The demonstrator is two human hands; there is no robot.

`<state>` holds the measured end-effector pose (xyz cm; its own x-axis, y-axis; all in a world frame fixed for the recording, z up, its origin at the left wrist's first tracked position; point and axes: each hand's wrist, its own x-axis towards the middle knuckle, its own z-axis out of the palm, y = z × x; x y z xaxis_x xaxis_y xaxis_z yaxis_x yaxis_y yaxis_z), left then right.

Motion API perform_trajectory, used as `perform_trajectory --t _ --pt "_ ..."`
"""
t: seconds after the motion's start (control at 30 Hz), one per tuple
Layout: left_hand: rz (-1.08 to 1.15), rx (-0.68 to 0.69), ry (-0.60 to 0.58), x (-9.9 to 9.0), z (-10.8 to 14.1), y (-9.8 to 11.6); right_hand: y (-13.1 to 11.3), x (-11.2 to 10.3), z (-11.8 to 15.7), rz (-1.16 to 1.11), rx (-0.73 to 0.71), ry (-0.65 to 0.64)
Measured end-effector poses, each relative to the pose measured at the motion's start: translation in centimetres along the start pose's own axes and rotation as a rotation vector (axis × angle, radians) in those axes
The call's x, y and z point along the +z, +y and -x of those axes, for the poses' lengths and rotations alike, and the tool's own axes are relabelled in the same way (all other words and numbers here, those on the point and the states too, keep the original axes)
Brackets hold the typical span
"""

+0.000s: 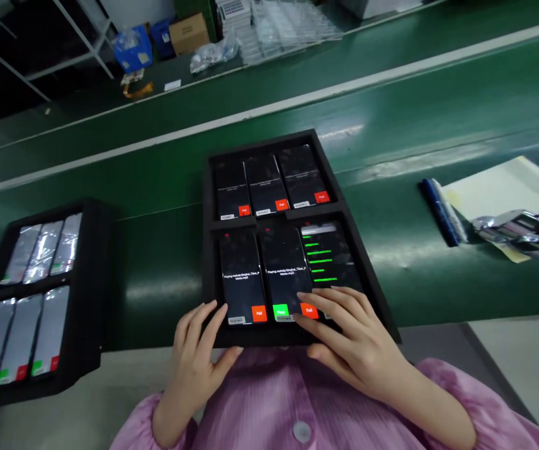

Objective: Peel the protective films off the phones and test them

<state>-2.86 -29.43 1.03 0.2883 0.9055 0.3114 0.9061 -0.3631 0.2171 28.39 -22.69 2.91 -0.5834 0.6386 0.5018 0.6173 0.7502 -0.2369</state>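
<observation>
Here, from a head-worn camera, a person in a pleated pink shirt (269, 400) bends over a black foam tray (269, 142) set on a green conveyor belt (166, 262), both bare hands at its near edge. The tray holds six smartphones in two rows of three. The lower-middle phone (284, 275) shows a green Pass button (280, 311) beside a red Fail button (309, 310), and the lower-right phone (332, 256) lists green bars of text. The lower-left phone (242, 275) reads "Playing melody" above its own red button, as the top row appears to. The left hand (198, 350) lies relaxed and unclenched, its fingers (208, 312) draped on the tray's near rim just beside the lower-left phone. The right hand (348, 337) is spread open, its fingers (325, 303) touching the lower-middle and lower-right phones, grasping nothing. On the belt to the left, a second black tray (95, 250) carries six film-wrapped phones (30, 331). To the right lie a blue strip (440, 212) and crumpled silver packaging (517, 228) on a pale yellow sheet (498, 194). Beyond the belt sit a blue crate (133, 50) and a cardboard box (189, 34)
</observation>
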Motion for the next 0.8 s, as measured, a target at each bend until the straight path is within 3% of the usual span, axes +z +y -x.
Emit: perform_trajectory --t 0.13,0.27,0.4,0.53,0.8 --pt "0.002 0.014 -0.013 -0.4 0.2 0.1 -0.4 0.1 -0.6 0.069 -0.007 -0.030" --pt "0.025 0.024 -0.003 -0.5 0.4 -0.2 0.5 -1.1 -0.2 -0.007 -0.020 0.037" --pt "0.051 0.030 -0.020 -0.6 0.5 -0.7 2.7 -1.8 0.9 0.018 0.090 0.047" --pt "0.080 0.064 -0.047 -1.0 0.2 -1.0 4.3 -1.3 1.9 -0.008 0.192 0.030" --pt "-0.016 0.118 -0.111 -1.3 0.2 -0.4 4.0 -0.7 2.9 -0.126 0.266 0.094"
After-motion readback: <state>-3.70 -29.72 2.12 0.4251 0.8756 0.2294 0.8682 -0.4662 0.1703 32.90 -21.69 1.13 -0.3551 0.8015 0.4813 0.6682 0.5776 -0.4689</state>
